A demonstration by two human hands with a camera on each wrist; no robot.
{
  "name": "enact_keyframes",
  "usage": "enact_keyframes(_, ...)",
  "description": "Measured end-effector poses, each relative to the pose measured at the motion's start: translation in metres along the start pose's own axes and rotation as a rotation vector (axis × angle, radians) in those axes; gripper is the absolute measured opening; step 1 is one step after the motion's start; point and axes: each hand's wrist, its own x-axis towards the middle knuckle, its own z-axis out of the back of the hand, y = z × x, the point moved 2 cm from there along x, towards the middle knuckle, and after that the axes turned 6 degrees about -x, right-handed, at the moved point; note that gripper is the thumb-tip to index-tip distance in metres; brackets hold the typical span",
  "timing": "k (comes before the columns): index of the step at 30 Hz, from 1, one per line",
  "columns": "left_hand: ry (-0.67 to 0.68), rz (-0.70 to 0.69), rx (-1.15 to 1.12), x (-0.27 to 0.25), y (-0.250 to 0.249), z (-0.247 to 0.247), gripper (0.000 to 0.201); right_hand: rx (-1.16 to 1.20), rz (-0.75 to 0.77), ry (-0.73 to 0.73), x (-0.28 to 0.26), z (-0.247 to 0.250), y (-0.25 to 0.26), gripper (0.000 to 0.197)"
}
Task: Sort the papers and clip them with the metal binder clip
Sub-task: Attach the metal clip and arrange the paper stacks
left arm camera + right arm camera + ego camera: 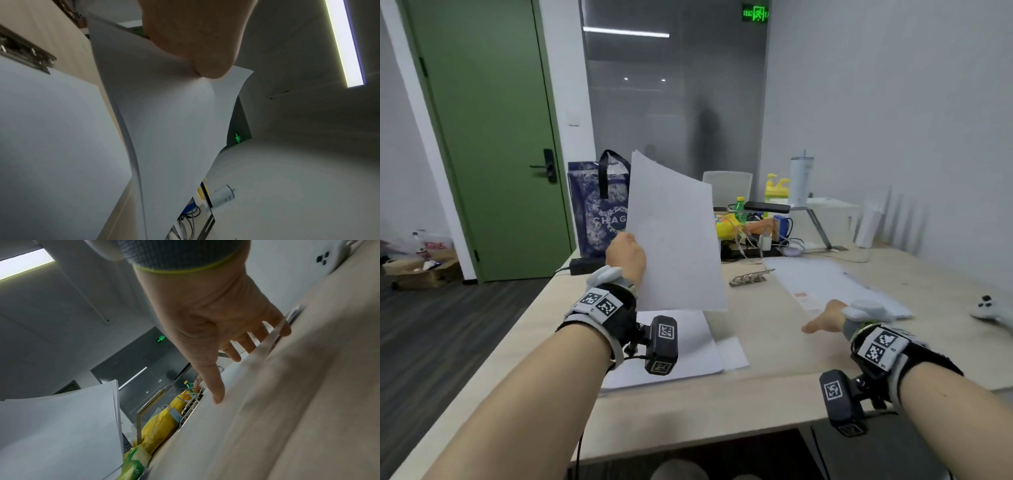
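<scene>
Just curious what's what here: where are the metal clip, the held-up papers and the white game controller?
clip (750, 277): head view, middle of its metal body.
papers (674, 236): head view, centre of front sheet.
controller (993, 311): head view, its body.

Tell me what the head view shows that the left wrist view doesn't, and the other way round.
Only the head view shows the right hand open, reaching toward papers on the table, plus the green door. Only the left wrist view shows the ceiling light. Both show the left hand holding up sheets of paper, and the metal clip lying on the table.
</scene>
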Motion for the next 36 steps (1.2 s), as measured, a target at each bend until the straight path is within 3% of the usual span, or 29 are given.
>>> enact_keyframes(4,0.095,0.03,0.056,-0.007,-0.001,-0.018,0.032,0.043,0.014,-0.02,0.015,-0.013,-0.016,0.103)
enact_keyframes(6,0.135,0.03,0.108,-0.011,-0.004,-0.023,0.033,0.062,0.035,-0.039,0.026,-0.016,-0.021,0.106)
enact_keyframes(10,0.163,0.064,0.176,-0.015,-0.005,-0.027,0.034,0.082,0.07,-0.001,0.005,-0.012,-0.011,0.09)
enact_keyframes(18,0.178,0.082,0.192,-0.019,0.005,-0.021,0.036,0.069,0.187,0.09,-0.01,-0.026,0.027,0.09)
enact_keyframes(23,0.169,0.098,0.148,-0.019,0.015,-0.015,0.035,0.05,0.223,0.143,-0.021,-0.038,0.052,0.076)
enact_keyframes(27,0.149,0.088,0.003,-0.017,0.023,-0.011,0.032,-0.003,0.251,0.039,-0.026,-0.032,0.061,0.065)
enact_keyframes(32,0.155,0.039,-0.23,-0.015,0.026,-0.017,0.024,0.317,0.352,-0.077,-0.023,-0.008,0.074,0.064)
enact_keyframes(36,0.232,-0.056,-0.405,-0.022,0.019,-0.026,0.032,0.607,0.458,-0.084,-0.025,0.012,0.088,0.066)
